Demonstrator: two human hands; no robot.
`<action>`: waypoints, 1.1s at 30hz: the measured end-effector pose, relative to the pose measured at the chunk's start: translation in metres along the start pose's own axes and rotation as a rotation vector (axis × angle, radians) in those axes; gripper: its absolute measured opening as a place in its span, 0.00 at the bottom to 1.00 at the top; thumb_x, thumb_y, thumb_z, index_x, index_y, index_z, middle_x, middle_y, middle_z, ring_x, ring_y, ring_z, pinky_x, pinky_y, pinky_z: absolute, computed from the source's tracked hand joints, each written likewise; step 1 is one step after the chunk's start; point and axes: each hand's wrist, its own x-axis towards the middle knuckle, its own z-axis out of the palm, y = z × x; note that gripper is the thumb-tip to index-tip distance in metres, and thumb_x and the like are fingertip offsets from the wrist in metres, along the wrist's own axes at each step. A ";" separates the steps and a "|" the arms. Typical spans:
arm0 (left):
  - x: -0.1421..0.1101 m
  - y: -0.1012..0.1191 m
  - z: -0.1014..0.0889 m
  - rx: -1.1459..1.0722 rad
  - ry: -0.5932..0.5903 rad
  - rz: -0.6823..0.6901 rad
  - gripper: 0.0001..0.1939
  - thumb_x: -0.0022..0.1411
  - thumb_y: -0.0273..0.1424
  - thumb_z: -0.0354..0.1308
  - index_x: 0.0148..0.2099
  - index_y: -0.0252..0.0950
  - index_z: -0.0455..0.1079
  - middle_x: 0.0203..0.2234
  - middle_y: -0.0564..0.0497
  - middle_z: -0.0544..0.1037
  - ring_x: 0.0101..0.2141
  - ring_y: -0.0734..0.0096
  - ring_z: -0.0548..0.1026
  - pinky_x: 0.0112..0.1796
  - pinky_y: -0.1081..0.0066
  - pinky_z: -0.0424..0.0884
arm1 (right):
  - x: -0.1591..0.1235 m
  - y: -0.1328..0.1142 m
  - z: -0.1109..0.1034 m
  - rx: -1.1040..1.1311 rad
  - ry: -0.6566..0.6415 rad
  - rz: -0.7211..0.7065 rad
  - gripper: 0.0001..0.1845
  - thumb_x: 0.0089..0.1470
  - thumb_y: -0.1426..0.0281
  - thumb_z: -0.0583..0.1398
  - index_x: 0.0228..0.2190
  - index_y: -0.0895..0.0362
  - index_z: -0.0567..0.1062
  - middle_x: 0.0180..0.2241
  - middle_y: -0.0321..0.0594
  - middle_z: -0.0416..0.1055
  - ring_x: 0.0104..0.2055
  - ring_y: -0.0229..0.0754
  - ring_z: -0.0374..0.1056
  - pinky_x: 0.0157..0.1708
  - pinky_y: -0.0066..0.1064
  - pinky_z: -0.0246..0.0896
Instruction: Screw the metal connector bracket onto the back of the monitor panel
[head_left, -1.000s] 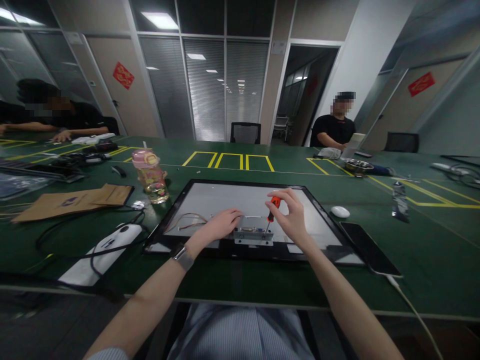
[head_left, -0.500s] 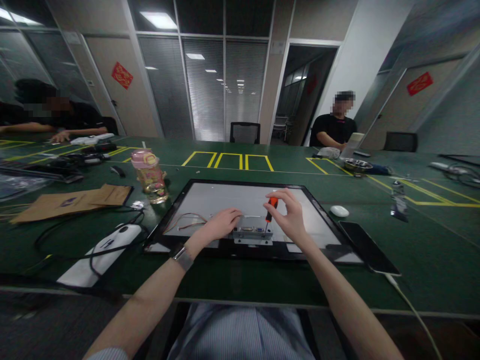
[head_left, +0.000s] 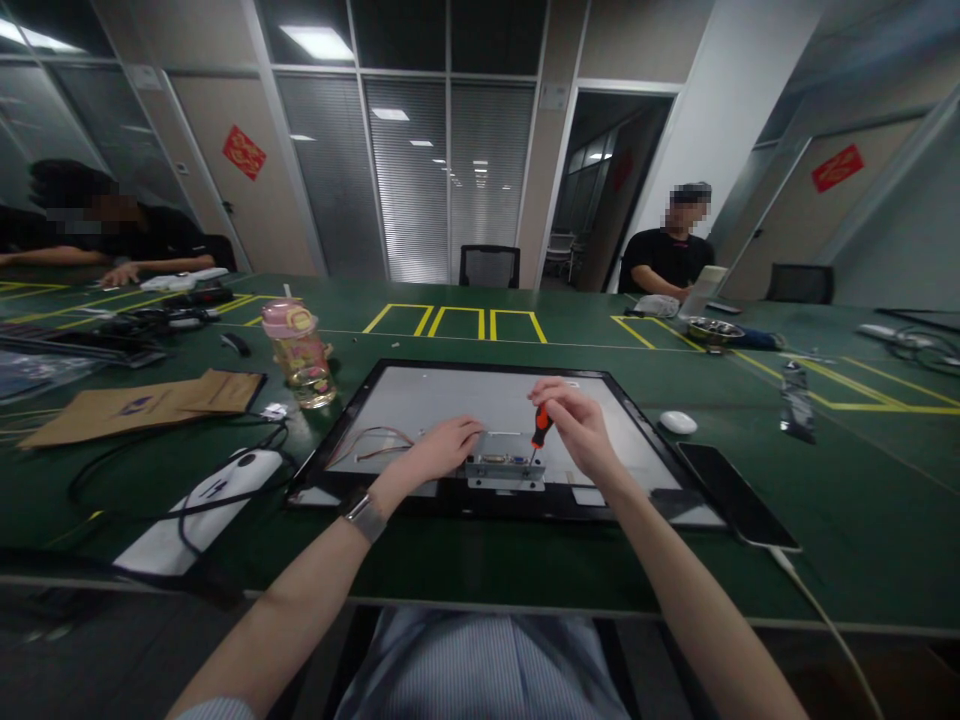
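Note:
A flat monitor panel [head_left: 420, 400] lies face down on the green table, its grey back up. A small metal connector bracket [head_left: 505, 470] sits near its front edge. My right hand [head_left: 574, 430] is closed round an orange-handled screwdriver [head_left: 540, 428], whose tip points down onto the bracket's right end. My left hand [head_left: 442, 448] rests on the panel just left of the bracket, fingers curled against it, a watch on the wrist. Thin coloured wires [head_left: 375, 440] curve across the panel to the left.
A pink-lidded bottle [head_left: 298, 355], brown envelopes [head_left: 142, 398] and a white device with black cables [head_left: 217, 490] lie to the left. A white mouse [head_left: 677, 422] and a phone [head_left: 731, 490] lie to the right. Two other people sit at the far left and far right.
My right hand has closed tighter over the screwdriver handle and sunk slightly, the fingers turning on it. My left hand has stayed put.

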 end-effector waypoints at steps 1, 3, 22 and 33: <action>0.000 0.000 0.000 -0.005 0.001 -0.005 0.19 0.69 0.32 0.40 0.53 0.35 0.67 0.51 0.46 0.71 0.50 0.65 0.70 0.54 0.65 0.64 | 0.000 0.000 0.000 0.001 0.001 0.014 0.07 0.54 0.63 0.62 0.29 0.52 0.78 0.36 0.40 0.70 0.42 0.43 0.68 0.43 0.36 0.64; 0.000 0.000 0.000 -0.008 0.000 -0.014 0.18 0.69 0.32 0.40 0.53 0.35 0.67 0.50 0.45 0.72 0.49 0.64 0.70 0.53 0.65 0.64 | 0.001 0.000 0.001 0.041 0.001 0.073 0.08 0.55 0.62 0.61 0.34 0.51 0.78 0.33 0.39 0.70 0.37 0.41 0.68 0.39 0.35 0.65; -0.001 0.002 -0.001 0.014 0.000 0.002 0.19 0.69 0.31 0.40 0.53 0.34 0.67 0.51 0.45 0.72 0.50 0.65 0.70 0.54 0.65 0.64 | 0.000 0.001 0.004 0.182 -0.020 0.108 0.10 0.58 0.60 0.58 0.33 0.51 0.77 0.33 0.38 0.70 0.38 0.42 0.69 0.49 0.42 0.62; -0.001 0.001 -0.001 -0.017 -0.007 -0.016 0.19 0.69 0.32 0.39 0.53 0.34 0.67 0.51 0.45 0.71 0.50 0.65 0.70 0.54 0.65 0.63 | 0.001 0.001 -0.002 0.025 0.010 0.054 0.10 0.59 0.62 0.57 0.35 0.51 0.77 0.36 0.40 0.72 0.42 0.43 0.68 0.45 0.38 0.62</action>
